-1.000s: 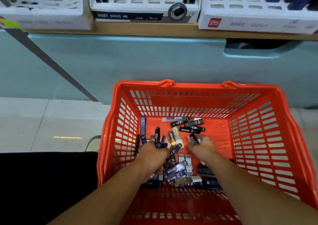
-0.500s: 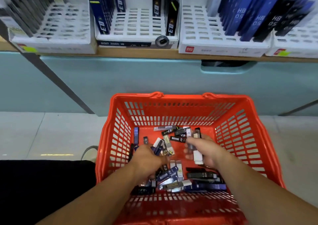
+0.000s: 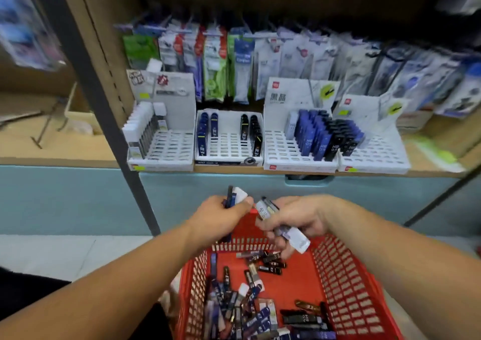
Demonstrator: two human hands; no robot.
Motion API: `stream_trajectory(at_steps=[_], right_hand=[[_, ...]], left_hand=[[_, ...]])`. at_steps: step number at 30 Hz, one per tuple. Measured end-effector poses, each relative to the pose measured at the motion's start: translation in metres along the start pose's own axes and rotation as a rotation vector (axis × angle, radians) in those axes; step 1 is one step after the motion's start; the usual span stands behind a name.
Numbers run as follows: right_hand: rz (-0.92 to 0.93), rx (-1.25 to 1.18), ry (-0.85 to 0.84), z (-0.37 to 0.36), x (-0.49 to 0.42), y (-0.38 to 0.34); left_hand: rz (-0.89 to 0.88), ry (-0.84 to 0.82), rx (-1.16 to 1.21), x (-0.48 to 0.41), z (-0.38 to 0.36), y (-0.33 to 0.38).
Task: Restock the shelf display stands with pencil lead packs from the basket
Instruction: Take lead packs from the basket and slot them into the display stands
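Observation:
My left hand (image 3: 221,218) grips a few pencil lead packs (image 3: 235,196), blue and white, raised above the far rim of the orange basket (image 3: 346,287). My right hand (image 3: 294,222) holds several packs (image 3: 268,208), one white-ended pack (image 3: 298,240) sticking out below the fingers. Many more loose packs (image 3: 250,311) lie on the basket floor. On the wooden shelf stand white display stands: one at the left (image 3: 161,152), one with dark packs (image 3: 229,152), one with blue HB packs (image 3: 299,155), and one at the right (image 3: 377,157).
A dark metal shelf post (image 3: 104,105) runs diagonally at the left. Hanging packaged goods (image 3: 260,58) fill the back of the shelf. A teal cabinet front (image 3: 78,199) lies below the shelf, with pale floor tiles (image 3: 65,254) at the left.
Both hands rose out of the basket holding packs and now sit above its far rim. The view tilted upward, showing the whole shelf and stands.

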State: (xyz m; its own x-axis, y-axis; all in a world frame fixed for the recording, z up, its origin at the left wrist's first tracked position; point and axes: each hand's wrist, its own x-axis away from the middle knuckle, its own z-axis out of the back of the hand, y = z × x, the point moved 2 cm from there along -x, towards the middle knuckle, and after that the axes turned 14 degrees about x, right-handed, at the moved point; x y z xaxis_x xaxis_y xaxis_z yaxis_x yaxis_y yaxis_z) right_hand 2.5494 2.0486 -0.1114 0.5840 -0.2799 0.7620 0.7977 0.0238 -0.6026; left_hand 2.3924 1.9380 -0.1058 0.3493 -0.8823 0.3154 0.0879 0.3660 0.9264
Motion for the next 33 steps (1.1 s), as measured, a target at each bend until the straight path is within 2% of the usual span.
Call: stream_trajectory(at_steps=[5,10,14,19,25,28,30,33], right_hand=[[0.144,0.039,0.036,0.009,0.057,-0.079],[0.225,0.081,0.174,0.009,0.081,-0.116],[0.290,-0.021,0.226,0.017,0.071,-0.121],[0.324,-0.160,0.180,0.018,0.046,-0.125],[0.407,-0.365,0.365,0.025,0.009,-0.147],[0.485,-0.462,0.325,0.023,-0.002,-0.165],[0.526,-0.453,0.284,0.018,-0.007,-0.179],[0.539,-0.340,0.309,0.005,-0.011,-0.195]], left_hand=[[-0.116,-0.088,0.134,0.017,0.042,0.063],[-0.153,-0.151,0.225,0.014,0.073,0.098],[-0.088,-0.149,0.371,0.003,0.081,0.097],[-0.088,-0.035,0.392,-0.017,0.092,0.081],[-0.070,-0.129,0.391,-0.030,0.107,0.077],[-0.061,-0.180,0.384,-0.034,0.119,0.078],[-0.054,-0.177,0.373,-0.036,0.130,0.079],[-0.039,-0.198,0.405,-0.034,0.143,0.079]])
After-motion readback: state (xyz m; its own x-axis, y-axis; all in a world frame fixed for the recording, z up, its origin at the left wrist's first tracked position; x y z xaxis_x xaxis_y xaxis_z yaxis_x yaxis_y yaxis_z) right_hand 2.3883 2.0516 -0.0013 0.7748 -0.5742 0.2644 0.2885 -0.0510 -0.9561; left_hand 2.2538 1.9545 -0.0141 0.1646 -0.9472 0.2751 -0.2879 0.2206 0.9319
